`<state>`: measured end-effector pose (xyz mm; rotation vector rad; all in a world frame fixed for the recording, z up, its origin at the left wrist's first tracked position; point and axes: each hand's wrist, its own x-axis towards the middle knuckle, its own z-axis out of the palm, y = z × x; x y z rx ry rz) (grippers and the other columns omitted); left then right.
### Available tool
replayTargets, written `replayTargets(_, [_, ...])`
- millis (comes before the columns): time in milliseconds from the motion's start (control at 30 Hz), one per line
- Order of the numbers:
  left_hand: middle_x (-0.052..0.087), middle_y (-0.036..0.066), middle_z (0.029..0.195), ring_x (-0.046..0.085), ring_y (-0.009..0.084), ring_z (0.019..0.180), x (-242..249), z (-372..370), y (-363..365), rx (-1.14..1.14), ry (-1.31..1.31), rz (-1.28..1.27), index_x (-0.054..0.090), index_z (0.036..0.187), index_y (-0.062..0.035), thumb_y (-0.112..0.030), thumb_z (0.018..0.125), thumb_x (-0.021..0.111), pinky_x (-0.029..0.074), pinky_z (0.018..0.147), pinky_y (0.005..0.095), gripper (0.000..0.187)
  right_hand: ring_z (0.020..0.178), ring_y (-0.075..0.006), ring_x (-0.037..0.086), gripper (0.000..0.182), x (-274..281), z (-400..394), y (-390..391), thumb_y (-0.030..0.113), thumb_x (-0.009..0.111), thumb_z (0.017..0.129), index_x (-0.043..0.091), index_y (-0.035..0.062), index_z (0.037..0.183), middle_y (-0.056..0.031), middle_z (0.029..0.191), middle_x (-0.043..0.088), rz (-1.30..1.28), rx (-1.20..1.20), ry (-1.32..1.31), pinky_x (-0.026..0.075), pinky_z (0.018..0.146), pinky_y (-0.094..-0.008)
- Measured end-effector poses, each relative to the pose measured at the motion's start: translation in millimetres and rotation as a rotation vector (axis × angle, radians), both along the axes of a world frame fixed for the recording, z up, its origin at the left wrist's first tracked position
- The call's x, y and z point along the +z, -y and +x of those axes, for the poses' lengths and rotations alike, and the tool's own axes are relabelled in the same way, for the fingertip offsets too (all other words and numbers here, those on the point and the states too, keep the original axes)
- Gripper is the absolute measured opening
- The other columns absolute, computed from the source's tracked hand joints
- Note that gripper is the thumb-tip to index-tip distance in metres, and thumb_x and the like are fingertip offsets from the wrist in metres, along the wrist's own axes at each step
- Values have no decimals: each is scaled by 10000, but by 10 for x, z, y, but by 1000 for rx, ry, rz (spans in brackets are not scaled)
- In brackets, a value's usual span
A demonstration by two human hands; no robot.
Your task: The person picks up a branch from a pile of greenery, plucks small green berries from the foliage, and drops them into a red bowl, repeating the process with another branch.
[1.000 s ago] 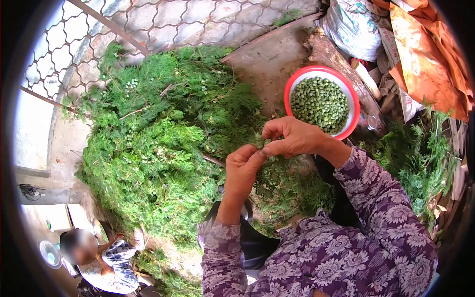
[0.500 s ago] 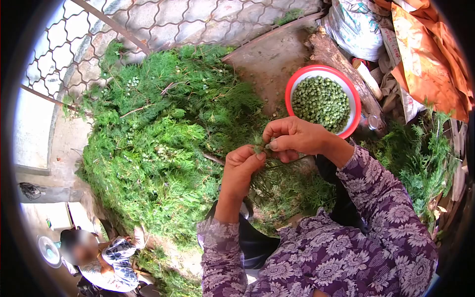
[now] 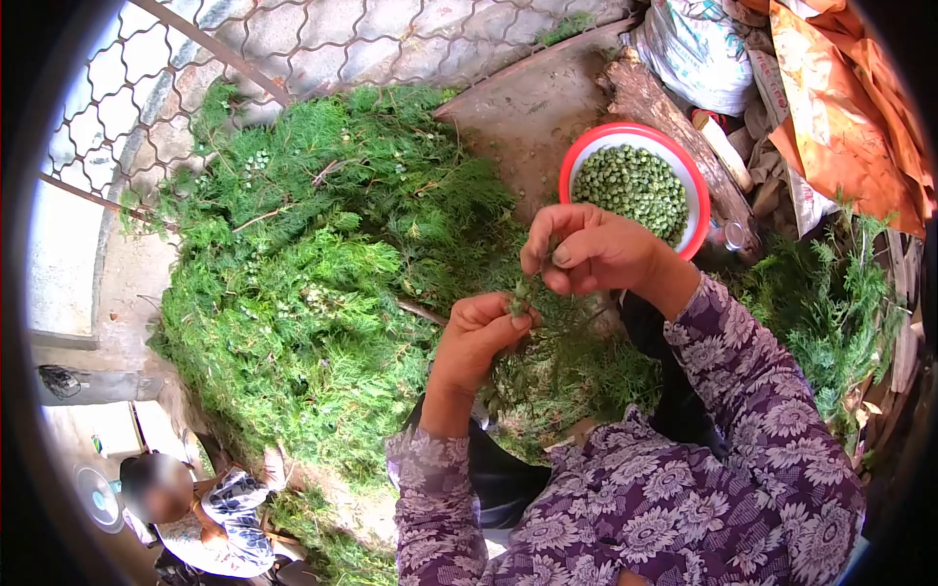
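My left hand [image 3: 472,342] pinches a green conifer sprig [image 3: 521,299] between thumb and fingers, with small green cones on it near the fingertips. Feathery foliage hangs below that hand. Just up and to the right, my right hand [image 3: 608,252] is closed, thumb against curled fingers, apart from the sprig; whatever is between its fingertips is too small to make out. Behind the right hand is a white basin with a red rim [image 3: 702,186], holding many small green cones [image 3: 630,186]. The right hand and wrist cover part of its near edge.
A large heap of cut conifer branches [image 3: 322,264] spreads to the left. Wire mesh [image 3: 332,39] borders the back. A log [image 3: 674,122], a white sack [image 3: 699,59] and an orange tarp [image 3: 850,107] lie right. Another person [image 3: 215,518] sits at lower left.
My right hand has drawn away from the left, up and to the right, off the sprig. The left hand stays almost in place, keeping its pinch on the sprig.
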<state>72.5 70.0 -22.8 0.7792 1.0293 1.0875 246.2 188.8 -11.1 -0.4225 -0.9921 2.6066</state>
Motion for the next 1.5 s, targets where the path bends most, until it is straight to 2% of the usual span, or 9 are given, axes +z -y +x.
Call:
replayTargets(133, [530,-52,620,411,25,522,-16,30,-21,-10,-61,-32,640,833,-11,-82,792,583,313,491,173,99,571,-68,513,112,-61,25,-72,49,600,745,581,46,855,-26,777,573,143,-13,-42,357,439,-193])
replayTargets(233, [490,-87,613,387,5,551,-10,36,-24,-40,-80,-45,644,850,-11,-80,814,577,283,502,161,103,620,-70,514,182,26,4,-28,115,656,725,597,36,878,-16,780,562,346,2,245,371,475,-197])
replayTargets(300, [481,-95,616,376,1,554,-25,34,-29,-54,-78,-32,641,841,-16,-76,819,574,277,503,161,93,673,-74,504,277,-59,-34,-48,200,715,690,607,30,882,-4,774,549,806,41,258,395,543,-203])
replayTargets(600, [436,-107,613,343,-7,554,-93,40,-12,-52,-74,-8,589,752,-42,-101,835,582,266,488,171,101,710,-70,494,334,-108,-14,-79,265,748,656,599,29,839,3,764,525,878,133,285,408,599,-223])
replayTargets(1033, [529,-74,643,390,6,541,-15,8,10,-12,-40,-24,647,906,-3,-76,820,578,297,496,160,133,543,-49,513,165,-112,-53,13,202,637,773,580,61,837,8,679,574,467,172,255,379,455,-180])
replayTargets(1100, [537,-69,642,395,8,538,-10,14,20,3,-35,-31,648,896,0,-79,818,576,301,496,160,133,548,-59,535,119,-130,-63,18,177,603,804,569,66,827,-6,687,588,107,100,197,379,439,-177])
replayTargets(1200, [607,7,698,536,53,592,-47,1,40,1,-7,-59,639,873,-20,-120,799,605,420,558,172,129,554,-68,550,99,-137,-37,-73,158,602,808,565,68,828,-18,715,600,3,13,12,383,439,-170])
replayTargets(1333, [541,-47,634,442,21,544,-13,2,-1,34,-106,-66,641,833,-24,-101,816,579,330,500,166,100,572,-57,536,139,9,-15,-35,139,639,758,586,52,852,-26,782,597,406,25,294,387,463,-178])
replayTargets(1500, [469,-98,601,351,-11,527,-142,32,-30,47,-202,4,624,784,-23,-94,835,564,250,463,170,107,642,-76,517,235,-158,-118,25,204,685,706,601,21,827,-15,746,582,822,16,278,407,549,-220])
